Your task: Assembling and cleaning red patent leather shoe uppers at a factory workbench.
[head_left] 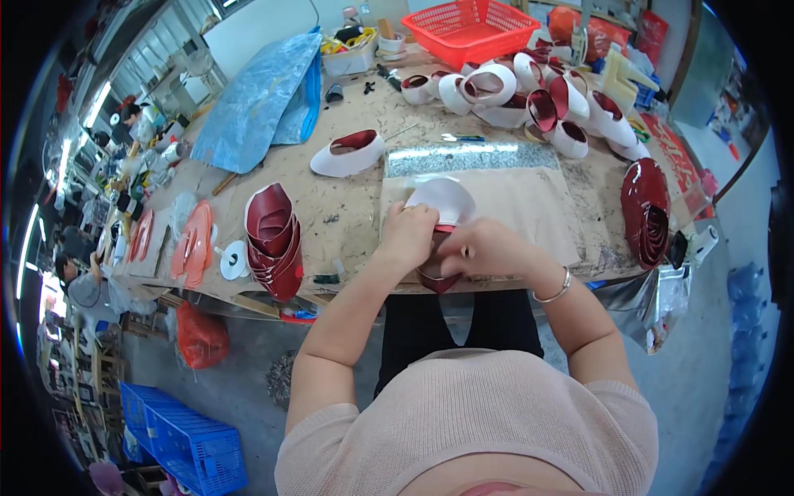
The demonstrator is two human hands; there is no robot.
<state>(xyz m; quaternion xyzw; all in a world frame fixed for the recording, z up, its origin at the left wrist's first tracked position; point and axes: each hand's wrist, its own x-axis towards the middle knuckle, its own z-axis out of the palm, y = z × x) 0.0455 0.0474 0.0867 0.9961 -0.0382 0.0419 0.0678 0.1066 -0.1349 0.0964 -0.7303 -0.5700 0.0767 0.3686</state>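
At the table's near edge I hold a shoe upper (442,201), its white lining outward at the toe and dark red showing at its opening. My left hand (408,235) is closed on its left side, fingers bent over the edge. My right hand (486,248) is curled against its right side near the opening; the fingertips are partly hidden. Under the upper's toe lies a brown sheet (529,211). Beyond to the left sits another white-lined upper (347,155). Nested dark red uppers (273,240) stand left of my arm, and more nested red uppers (645,213) at the right.
A heap of white and red uppers (538,95) covers the far right. Behind it stands a red plastic basket (469,33). Blue plastic sheeting (256,103) lies far left. A thin tool (463,138) rests beyond the sheet. Blue crates (186,442) stand on the floor at lower left.
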